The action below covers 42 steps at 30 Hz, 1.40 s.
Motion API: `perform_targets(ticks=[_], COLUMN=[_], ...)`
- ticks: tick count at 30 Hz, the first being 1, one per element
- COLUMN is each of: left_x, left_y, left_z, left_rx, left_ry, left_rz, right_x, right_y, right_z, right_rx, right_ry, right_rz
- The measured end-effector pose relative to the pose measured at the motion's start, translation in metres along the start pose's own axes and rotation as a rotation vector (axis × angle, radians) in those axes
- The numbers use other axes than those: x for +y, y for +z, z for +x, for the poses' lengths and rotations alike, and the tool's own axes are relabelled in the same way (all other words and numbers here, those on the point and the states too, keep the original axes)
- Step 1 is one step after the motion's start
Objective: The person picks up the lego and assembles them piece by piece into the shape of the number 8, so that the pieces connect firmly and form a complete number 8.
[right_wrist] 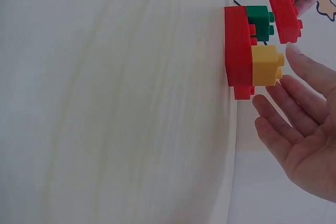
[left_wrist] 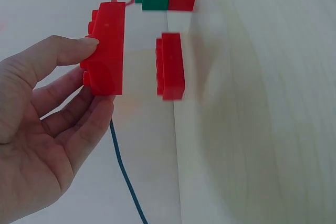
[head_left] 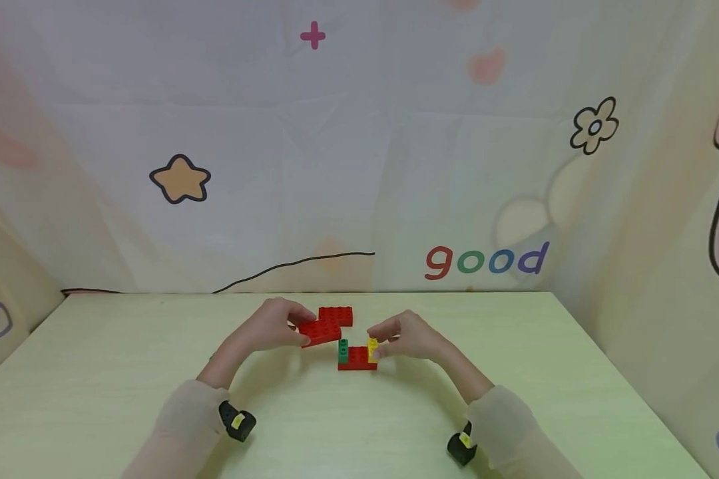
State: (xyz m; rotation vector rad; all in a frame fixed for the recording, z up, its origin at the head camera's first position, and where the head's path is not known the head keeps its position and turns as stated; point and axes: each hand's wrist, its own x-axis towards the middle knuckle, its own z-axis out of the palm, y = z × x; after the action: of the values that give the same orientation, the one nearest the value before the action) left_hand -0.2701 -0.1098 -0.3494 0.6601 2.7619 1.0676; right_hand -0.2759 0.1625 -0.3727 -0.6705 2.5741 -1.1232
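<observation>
Red stud brick [head_left: 321, 332], pinched by left hand [head_left: 275, 324]: 10 o'clock of red base brick [head_left: 357, 366]. Right hand [head_left: 412, 337]: fingers relaxed, beside yellow brick [right_wrist: 264, 65]. Surface [head_left: 359, 419]: far edge, 12 o'clock. Lettering [head_left: 487, 261] "good": 2 o'clock.

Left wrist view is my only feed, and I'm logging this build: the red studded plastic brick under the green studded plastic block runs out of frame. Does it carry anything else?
Observer: Yes, a yellow studded plastic block, at the end of that red brick opposite the green block.
Operator: Is the middle covered?
Observer: No, the head view shows red studs bare between those two blocks.
Operator: Is anything close to the yellow block?
Observer: The right hand, with thumb and fingers right beside it; I can't tell whether they touch.
</observation>
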Motion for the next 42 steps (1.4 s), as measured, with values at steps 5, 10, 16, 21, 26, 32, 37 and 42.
perform_targets(ticks=[5,10,16,21,26,32,37,42], left_x=[0.013,0.025,0.033,0.035,0.036,0.036,0.036,0.031], left_y=[0.01,0.017,0.024,0.03,0.033,0.035,0.035,0.036], left_z=[0.006,0.011,0.017,0.023,0.027,0.028,0.028,0.026], left_rx=[-0.023,-0.049,-0.063,-0.068,-0.079,-0.093,-0.105,-0.107], left_ry=[0.029,0.048,0.052,0.062,0.052,0.023,0.02,0.039], left_rz=[-0.012,-0.023,-0.033,-0.038,-0.049,-0.048,-0.057,-0.069], right_x=[-0.002,-0.004,-0.004,-0.003,-0.001,0.001,0.001,0.001], right_y=[0.001,0.001,0.0,-0.001,-0.002,-0.002,-0.001,-0.001], right_z=[-0.001,-0.002,-0.004,-0.006,-0.008,-0.01,-0.011,-0.012], right_rx=[0.039,0.073,0.096,0.12,0.128,0.108,0.094,0.097], right_ry=[-0.01,-0.012,-0.028,-0.017,0.002,-0.029,-0.031,-0.006], right_rz=[0.026,0.042,0.048,0.053,0.076,0.076,0.073,0.065])
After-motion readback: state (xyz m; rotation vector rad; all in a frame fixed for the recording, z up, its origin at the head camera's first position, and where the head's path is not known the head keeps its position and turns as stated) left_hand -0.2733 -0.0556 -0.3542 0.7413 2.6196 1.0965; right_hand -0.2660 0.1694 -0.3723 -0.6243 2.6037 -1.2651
